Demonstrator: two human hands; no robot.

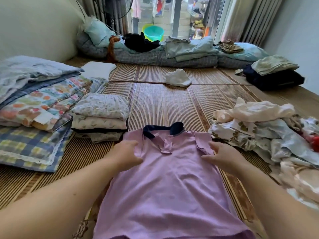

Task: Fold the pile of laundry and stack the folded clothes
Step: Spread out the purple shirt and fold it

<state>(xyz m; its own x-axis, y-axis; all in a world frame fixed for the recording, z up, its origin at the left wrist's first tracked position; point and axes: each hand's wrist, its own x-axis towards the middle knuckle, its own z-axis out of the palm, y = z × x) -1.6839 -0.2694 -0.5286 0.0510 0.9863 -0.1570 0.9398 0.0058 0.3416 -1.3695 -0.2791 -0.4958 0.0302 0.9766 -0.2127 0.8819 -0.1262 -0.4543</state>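
Two edges cut our view: the hem of the shirt runs out at the bottom of the frame, and the pile of unfolded laundry is clipped at the right, where its near part blurs and we cannot tell one garment from another. Our left hand covers the shirt's shoulder on that side, and the forearm behind it hides part of the shirt's edge. The lower layers of the stack show only as thin edges. The shirt lies face up on the mat straight before us, with its dark collar at the far end and one collar point turned up. It is just beside the stack on our left and near the pile on our right. Our left hand has its fingers curled and the thumb drawn toward them, pinching a fold of the shirt at the sleeve seam. Our right hand rests at the other shoulder, fingers half curled and apart from the thumb. The thumb tip touches the shirt and the fingertips meet the sleeve edge, but we cannot tell whether they grip it.
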